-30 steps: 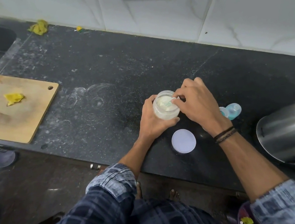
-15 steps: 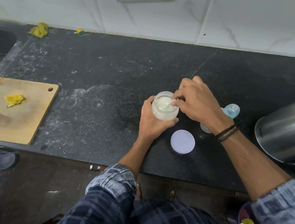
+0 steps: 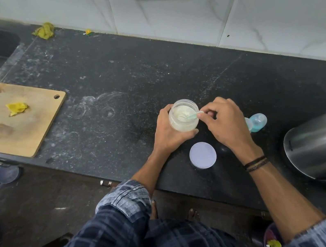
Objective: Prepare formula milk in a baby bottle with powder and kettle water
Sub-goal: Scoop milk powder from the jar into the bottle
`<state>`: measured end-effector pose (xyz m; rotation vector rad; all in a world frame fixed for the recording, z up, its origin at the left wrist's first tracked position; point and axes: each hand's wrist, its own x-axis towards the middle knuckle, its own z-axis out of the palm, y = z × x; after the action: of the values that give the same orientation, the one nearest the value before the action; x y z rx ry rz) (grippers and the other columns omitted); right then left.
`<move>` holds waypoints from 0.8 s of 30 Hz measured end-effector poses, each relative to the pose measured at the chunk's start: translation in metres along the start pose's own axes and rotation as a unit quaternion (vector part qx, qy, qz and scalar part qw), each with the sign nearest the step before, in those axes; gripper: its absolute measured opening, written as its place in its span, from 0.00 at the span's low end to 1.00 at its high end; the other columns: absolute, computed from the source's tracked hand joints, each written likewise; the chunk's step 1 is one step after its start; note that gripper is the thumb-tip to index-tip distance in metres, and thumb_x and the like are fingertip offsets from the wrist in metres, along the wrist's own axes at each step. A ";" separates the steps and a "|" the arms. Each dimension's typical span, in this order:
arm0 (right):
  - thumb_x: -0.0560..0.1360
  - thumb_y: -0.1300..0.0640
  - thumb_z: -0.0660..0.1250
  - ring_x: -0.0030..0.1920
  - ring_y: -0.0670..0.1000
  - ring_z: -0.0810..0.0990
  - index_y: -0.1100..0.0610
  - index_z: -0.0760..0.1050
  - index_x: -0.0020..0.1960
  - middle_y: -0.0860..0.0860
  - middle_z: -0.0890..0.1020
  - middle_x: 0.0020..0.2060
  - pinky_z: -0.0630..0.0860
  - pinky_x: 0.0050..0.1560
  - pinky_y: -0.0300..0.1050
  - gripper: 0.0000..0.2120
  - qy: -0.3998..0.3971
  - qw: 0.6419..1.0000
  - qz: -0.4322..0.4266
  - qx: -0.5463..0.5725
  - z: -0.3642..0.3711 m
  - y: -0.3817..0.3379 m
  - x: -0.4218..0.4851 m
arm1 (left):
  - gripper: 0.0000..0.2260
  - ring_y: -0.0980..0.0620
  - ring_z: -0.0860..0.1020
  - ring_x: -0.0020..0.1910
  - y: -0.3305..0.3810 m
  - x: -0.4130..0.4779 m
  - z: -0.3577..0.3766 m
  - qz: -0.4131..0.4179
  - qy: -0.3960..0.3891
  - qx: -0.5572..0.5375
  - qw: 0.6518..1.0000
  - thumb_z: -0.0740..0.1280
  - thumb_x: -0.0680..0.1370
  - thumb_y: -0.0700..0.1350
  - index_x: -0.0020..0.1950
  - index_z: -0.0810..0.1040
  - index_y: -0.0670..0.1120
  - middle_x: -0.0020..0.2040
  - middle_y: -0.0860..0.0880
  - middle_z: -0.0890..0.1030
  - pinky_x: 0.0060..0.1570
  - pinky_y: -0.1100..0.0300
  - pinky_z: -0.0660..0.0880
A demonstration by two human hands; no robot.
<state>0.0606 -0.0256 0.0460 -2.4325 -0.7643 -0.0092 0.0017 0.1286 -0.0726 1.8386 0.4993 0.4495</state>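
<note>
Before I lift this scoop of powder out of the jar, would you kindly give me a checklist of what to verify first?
1. Jar steadied: ok. The left hand grips the powder jar, which stands on the counter.
2. Scoop held: ok. The right hand pinches the handle of the spoon, whose bowl is in the powder.
3. Spoon loaded: cannot tell.
4. Jar mouth clear: ok. The lid lies flat, apart from the jar.
5. Bottle open and upright: cannot tell. The baby bottle is mostly hidden behind the right hand.
6. Kettle close by: ok. The kettle stands to the right; its water level cannot be seen.
</note>
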 end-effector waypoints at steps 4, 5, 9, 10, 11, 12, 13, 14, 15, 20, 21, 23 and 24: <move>0.77 0.57 0.75 0.42 0.53 0.74 0.56 0.85 0.48 0.48 0.77 0.38 0.66 0.46 0.45 0.02 0.015 1.000 -0.001 0.021 0.001 0.002 -0.005 | 0.42 0.50 0.76 0.65 0.001 0.001 0.000 0.003 -0.002 -0.002 1.000 0.86 0.58 0.52 0.67 0.71 0.53 0.63 0.53 0.77 0.62 0.45 0.76; 0.77 0.57 0.75 0.42 0.53 0.74 0.56 0.85 0.48 0.48 0.77 0.38 0.67 0.45 0.45 0.02 0.017 1.000 0.001 0.026 0.001 0.001 -0.005 | 0.41 0.50 0.76 0.65 0.001 0.001 0.000 0.004 -0.003 -0.002 1.000 0.86 0.58 0.53 0.67 0.71 0.52 0.63 0.52 0.77 0.62 0.45 0.76; 0.77 0.57 0.75 0.39 0.49 0.76 0.56 0.85 0.46 0.46 0.78 0.37 0.74 0.45 0.49 0.02 0.010 0.996 0.033 0.081 0.004 0.003 -0.007 | 0.41 0.50 0.77 0.65 0.001 0.000 0.000 0.003 -0.005 -0.003 1.000 0.85 0.58 0.53 0.67 0.71 0.53 0.63 0.53 0.77 0.63 0.45 0.77; 0.77 0.57 0.75 0.38 0.48 0.76 0.55 0.85 0.46 0.45 0.78 0.36 0.75 0.46 0.49 0.02 0.016 0.995 0.039 0.091 0.004 0.003 -0.007 | 0.41 0.50 0.77 0.65 0.001 0.000 0.000 0.005 -0.003 -0.002 1.000 0.85 0.58 0.53 0.67 0.71 0.53 0.63 0.53 0.77 0.62 0.46 0.77; 0.77 0.57 0.75 0.38 0.47 0.76 0.55 0.85 0.46 0.44 0.78 0.36 0.76 0.45 0.48 0.02 0.019 0.995 0.043 0.093 0.004 0.004 -0.007 | 0.41 0.51 0.77 0.65 0.002 0.000 -0.001 0.006 -0.001 -0.001 1.000 0.85 0.58 0.54 0.67 0.71 0.54 0.62 0.54 0.77 0.62 0.46 0.77; 0.77 0.56 0.75 0.38 0.47 0.76 0.55 0.85 0.46 0.43 0.78 0.36 0.76 0.45 0.48 0.02 0.020 0.994 0.046 0.094 0.004 0.004 -0.007 | 0.41 0.51 0.77 0.65 0.001 0.000 -0.001 0.007 0.000 -0.001 1.000 0.85 0.58 0.54 0.66 0.71 0.54 0.62 0.55 0.77 0.62 0.46 0.77; 0.77 0.56 0.75 0.38 0.46 0.76 0.55 0.86 0.47 0.43 0.78 0.36 0.75 0.44 0.47 0.02 0.020 0.994 0.049 0.095 0.004 0.005 -0.006 | 0.41 0.52 0.77 0.65 0.001 0.001 -0.001 0.006 0.001 -0.002 1.000 0.85 0.58 0.54 0.67 0.71 0.54 0.62 0.55 0.77 0.62 0.46 0.77; 0.77 0.56 0.75 0.37 0.45 0.76 0.55 0.86 0.47 0.43 0.77 0.36 0.74 0.43 0.46 0.02 0.021 0.994 0.050 0.096 0.004 0.005 -0.005 | 0.41 0.52 0.77 0.65 0.001 0.001 -0.001 0.005 0.001 -0.002 1.000 0.85 0.58 0.54 0.66 0.71 0.55 0.62 0.55 0.77 0.63 0.46 0.77; 0.77 0.56 0.75 0.37 0.45 0.75 0.55 0.85 0.47 0.43 0.77 0.36 0.72 0.43 0.45 0.02 0.023 0.994 0.049 0.094 0.003 0.004 -0.004 | 0.41 0.52 0.77 0.65 0.000 0.001 -0.001 0.004 0.000 -0.004 1.000 0.85 0.58 0.54 0.66 0.71 0.55 0.62 0.55 0.77 0.63 0.46 0.77; 0.78 0.58 0.74 0.42 0.54 0.73 0.59 0.85 0.47 0.49 0.75 0.39 0.72 0.44 0.51 0.04 0.015 0.997 -0.069 -0.037 -0.005 -0.008 0.000 | 0.40 0.47 0.79 0.63 -0.001 0.003 0.001 -0.006 -0.010 -0.014 1.000 0.87 0.58 0.52 0.66 0.72 0.55 0.62 0.52 0.79 0.61 0.44 0.78; 0.78 0.58 0.73 0.42 0.55 0.72 0.59 0.85 0.47 0.51 0.76 0.39 0.72 0.44 0.53 0.05 0.021 0.993 -0.097 -0.064 -0.007 -0.011 0.001 | 0.40 0.46 0.79 0.63 -0.001 0.005 0.001 -0.008 -0.013 -0.016 1.000 0.87 0.58 0.52 0.66 0.73 0.53 0.62 0.51 0.80 0.60 0.43 0.78; 0.79 0.58 0.73 0.40 0.57 0.72 0.59 0.85 0.47 0.53 0.76 0.39 0.71 0.42 0.54 0.05 0.044 0.985 -0.134 -0.095 -0.010 -0.012 0.005 | 0.40 0.45 0.80 0.62 -0.002 0.007 0.001 -0.009 -0.015 -0.017 1.000 0.87 0.58 0.51 0.66 0.74 0.51 0.61 0.50 0.81 0.60 0.43 0.78; 0.79 0.58 0.73 0.40 0.57 0.72 0.59 0.85 0.47 0.53 0.77 0.39 0.70 0.42 0.54 0.05 0.044 0.984 -0.143 -0.102 -0.010 -0.011 0.006 | 0.40 0.45 0.80 0.62 -0.001 0.007 0.000 -0.009 -0.014 -0.017 1.000 0.87 0.58 0.51 0.65 0.74 0.51 0.61 0.50 0.81 0.60 0.43 0.78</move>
<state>0.0615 -0.0199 0.0615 -2.4681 -1.1120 -0.3194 0.0075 0.1323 -0.0737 1.8039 0.4847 0.4170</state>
